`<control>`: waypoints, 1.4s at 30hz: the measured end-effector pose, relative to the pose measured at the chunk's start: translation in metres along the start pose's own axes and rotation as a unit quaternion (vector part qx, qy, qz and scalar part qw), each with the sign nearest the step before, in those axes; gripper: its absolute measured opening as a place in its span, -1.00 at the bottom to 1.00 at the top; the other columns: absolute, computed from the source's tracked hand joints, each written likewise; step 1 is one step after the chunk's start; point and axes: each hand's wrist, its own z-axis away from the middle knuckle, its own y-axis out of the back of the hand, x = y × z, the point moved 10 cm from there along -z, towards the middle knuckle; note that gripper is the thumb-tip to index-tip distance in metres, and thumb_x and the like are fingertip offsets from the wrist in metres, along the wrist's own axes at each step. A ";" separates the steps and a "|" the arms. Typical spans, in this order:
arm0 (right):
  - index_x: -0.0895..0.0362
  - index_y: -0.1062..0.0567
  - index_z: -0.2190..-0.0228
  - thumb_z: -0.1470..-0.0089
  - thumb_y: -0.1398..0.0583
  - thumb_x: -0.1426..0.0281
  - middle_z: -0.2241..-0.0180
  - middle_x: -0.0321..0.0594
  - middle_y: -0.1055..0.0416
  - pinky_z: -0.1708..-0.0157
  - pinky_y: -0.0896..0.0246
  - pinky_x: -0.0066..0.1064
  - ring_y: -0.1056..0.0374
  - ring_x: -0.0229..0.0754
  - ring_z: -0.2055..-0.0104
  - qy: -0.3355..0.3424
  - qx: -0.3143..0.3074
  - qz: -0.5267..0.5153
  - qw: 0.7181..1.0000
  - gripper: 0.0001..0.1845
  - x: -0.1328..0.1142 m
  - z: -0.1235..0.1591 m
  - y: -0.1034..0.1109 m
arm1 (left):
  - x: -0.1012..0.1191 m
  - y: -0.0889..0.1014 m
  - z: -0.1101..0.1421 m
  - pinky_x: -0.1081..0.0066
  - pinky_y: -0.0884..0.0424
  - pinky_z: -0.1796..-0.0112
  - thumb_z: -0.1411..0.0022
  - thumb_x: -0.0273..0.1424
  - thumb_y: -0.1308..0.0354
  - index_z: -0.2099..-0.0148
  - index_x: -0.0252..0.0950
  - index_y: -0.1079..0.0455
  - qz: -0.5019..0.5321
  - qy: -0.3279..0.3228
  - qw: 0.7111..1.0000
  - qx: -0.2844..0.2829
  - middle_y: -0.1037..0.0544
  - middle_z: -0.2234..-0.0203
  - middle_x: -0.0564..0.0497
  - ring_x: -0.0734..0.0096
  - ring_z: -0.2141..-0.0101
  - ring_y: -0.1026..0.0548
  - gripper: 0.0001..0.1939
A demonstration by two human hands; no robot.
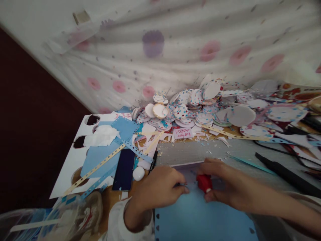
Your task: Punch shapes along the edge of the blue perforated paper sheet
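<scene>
My right hand (225,185) is closed round a small red punch-like tool (204,182) that rests on a light blue sheet of paper (198,217) in front of me. My left hand (157,189) lies on the sheet's left edge, fingers pinched together beside the red tool, with a thin dark thing at the fingertips that I cannot make out. Small punched shapes run down the sheet's left margin.
A heap of round confetti-patterned paper discs (190,108) lies at the back against a flowered cloth (175,47). A dark phone (124,174), a white earbud case (138,173), paper strips and a white sheet with round holes (75,160) lie left. Black tools (283,172) lie right.
</scene>
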 end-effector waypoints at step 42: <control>0.06 -0.43 0.39 -0.04 -0.24 0.34 0.37 -0.28 -0.42 -0.33 0.19 0.14 -0.42 -0.11 0.21 0.117 -0.028 0.088 0.989 -0.92 0.005 -0.016 -0.010 | 0.019 -0.015 -0.035 0.33 -0.37 0.32 -0.06 0.13 -0.33 0.16 -0.26 -0.58 -0.024 -0.019 0.996 0.086 -0.68 0.30 -0.07 0.08 0.29 -0.63 -0.44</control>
